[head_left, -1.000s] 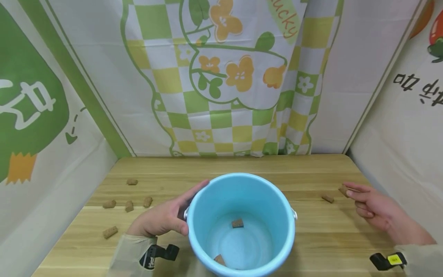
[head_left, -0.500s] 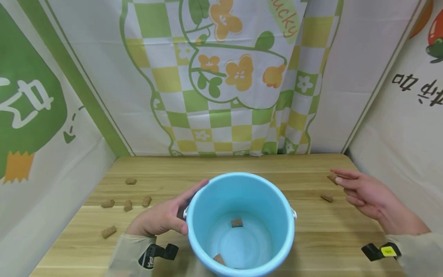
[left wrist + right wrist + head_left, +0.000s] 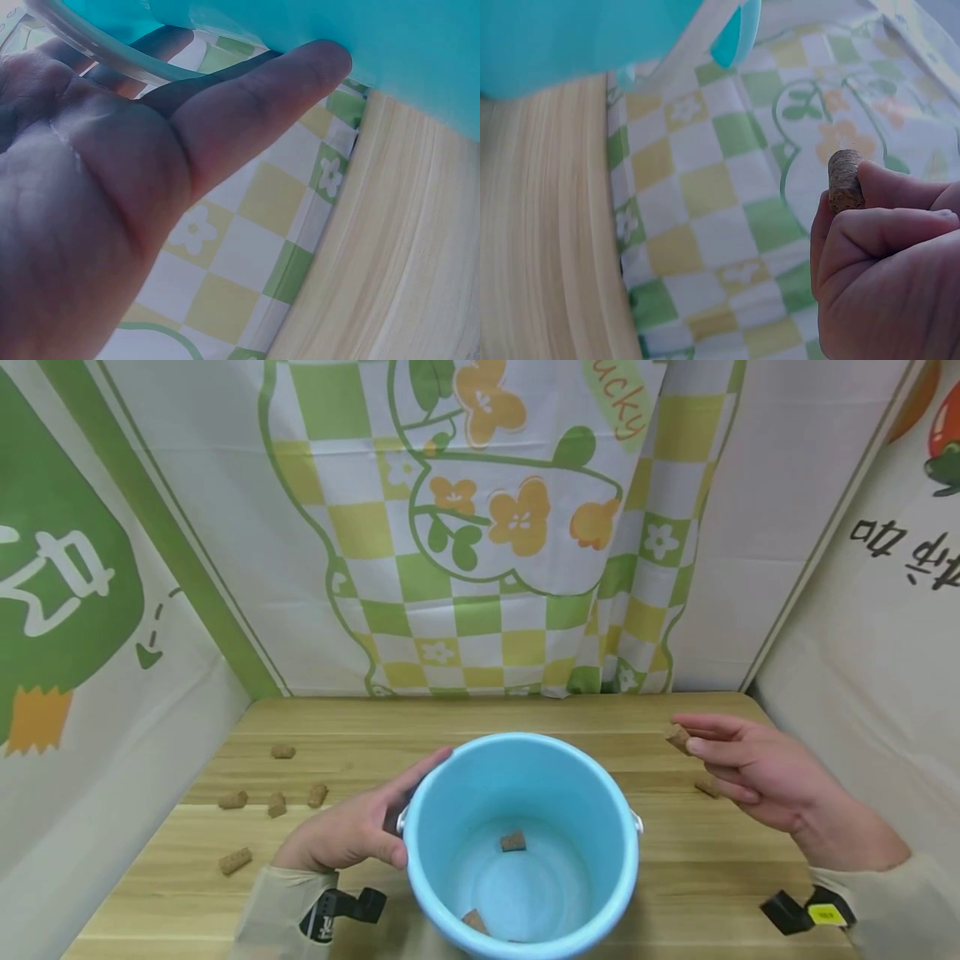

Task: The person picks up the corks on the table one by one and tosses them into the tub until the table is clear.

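Observation:
A light blue bucket [image 3: 525,747] stands on the table, with one cork [image 3: 513,842] on its floor and another [image 3: 475,921] low by its near wall. The left hand [image 3: 360,831] holds the bucket's left side, fingers and thumb spread round it; in the left wrist view this hand [image 3: 150,165] lies against the blue wall. Right of the bucket, the right hand [image 3: 772,772] pinches a cork [image 3: 678,738] between thumb and fingers above the table; the right wrist view shows that cork [image 3: 845,180] in the fingertips.
Several corks lie left of the bucket, among them one near the back [image 3: 283,751] and one nearer the front [image 3: 236,861]. Another cork [image 3: 707,787] lies under the right hand. Printed cloth [image 3: 480,643] hangs behind the wooden table [image 3: 675,893].
The right hand has moved left toward the bucket with the pinched cork, passing over the cork on the table. The left hand and bucket stay nearly in place.

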`<move>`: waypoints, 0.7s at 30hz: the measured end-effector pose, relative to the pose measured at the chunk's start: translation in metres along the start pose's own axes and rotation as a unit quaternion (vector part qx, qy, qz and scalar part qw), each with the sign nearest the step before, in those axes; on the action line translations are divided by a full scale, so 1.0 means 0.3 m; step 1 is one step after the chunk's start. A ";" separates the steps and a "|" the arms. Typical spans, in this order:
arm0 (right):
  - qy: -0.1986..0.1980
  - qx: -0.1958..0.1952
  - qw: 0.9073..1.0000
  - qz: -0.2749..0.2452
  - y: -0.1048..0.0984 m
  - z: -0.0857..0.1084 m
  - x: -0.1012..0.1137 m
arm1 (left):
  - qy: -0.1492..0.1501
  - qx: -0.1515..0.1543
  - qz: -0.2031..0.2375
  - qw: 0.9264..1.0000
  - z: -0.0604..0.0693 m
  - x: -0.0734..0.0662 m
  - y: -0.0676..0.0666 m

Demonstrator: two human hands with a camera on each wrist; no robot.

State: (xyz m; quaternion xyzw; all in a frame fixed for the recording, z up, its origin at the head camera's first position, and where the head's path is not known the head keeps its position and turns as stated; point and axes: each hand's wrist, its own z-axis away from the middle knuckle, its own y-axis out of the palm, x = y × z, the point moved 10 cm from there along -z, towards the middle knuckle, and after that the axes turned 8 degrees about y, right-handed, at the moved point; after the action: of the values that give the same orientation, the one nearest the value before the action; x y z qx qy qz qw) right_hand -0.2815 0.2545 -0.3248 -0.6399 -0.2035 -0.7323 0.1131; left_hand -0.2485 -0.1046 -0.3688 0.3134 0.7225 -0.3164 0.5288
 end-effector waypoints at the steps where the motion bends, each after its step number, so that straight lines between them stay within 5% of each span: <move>1: -0.002 0.004 1.000 0.003 0.017 -0.001 0.006 | -0.001 0.000 0.001 1.000 0.000 0.001 0.000; 15: -0.016 0.047 0.997 0.051 0.219 -0.011 0.065 | 0.001 0.003 0.000 1.000 -0.002 0.000 0.000; 21: 0.001 0.031 0.996 0.078 0.262 -0.005 0.058 | 0.006 0.005 -0.004 1.000 -0.001 -0.002 -0.002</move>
State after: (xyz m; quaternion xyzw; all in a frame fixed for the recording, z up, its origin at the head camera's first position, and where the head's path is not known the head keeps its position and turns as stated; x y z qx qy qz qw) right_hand -0.2521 0.1852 -0.2960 -0.6494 -0.1755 -0.7151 0.1901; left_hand -0.2489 -0.1048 -0.3680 0.3148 0.7252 -0.3201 0.5221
